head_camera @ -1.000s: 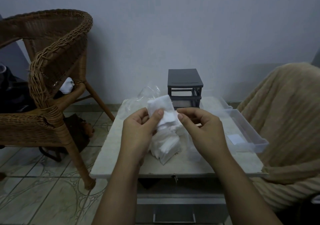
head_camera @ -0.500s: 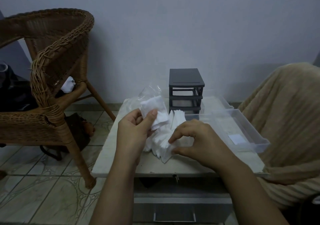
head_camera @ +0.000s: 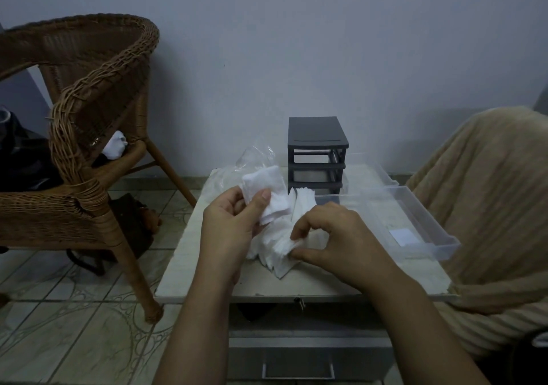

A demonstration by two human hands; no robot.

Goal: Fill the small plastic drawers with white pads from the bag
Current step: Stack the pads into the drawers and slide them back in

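Observation:
A small dark grey drawer unit point(head_camera: 317, 153) stands at the back of the small table point(head_camera: 207, 278); its top slot is open-framed. A clear plastic drawer point(head_camera: 427, 230) lies pulled out on the table's right side, with one white pad point(head_camera: 404, 237) inside. My left hand point(head_camera: 229, 230) is shut on a stack of white pads point(head_camera: 268, 189), thumb pressed on top. My right hand point(head_camera: 335, 242) pinches the loose pile of pads point(head_camera: 277, 247) on the table. A clear plastic bag point(head_camera: 255, 159) lies crumpled behind my left hand.
A wicker chair point(head_camera: 89, 135) stands left of the table, with a white object point(head_camera: 115, 146) on its seat. A beige ribbed blanket point(head_camera: 489, 207) covers a seat on the right. A second clear drawer point(head_camera: 382, 171) sits beside the drawer unit. A metal drawer front point(head_camera: 298, 367) shows below the table.
My right hand dropped from the held stack down onto the loose pile on the table. My left hand shifted slightly left with its stack.

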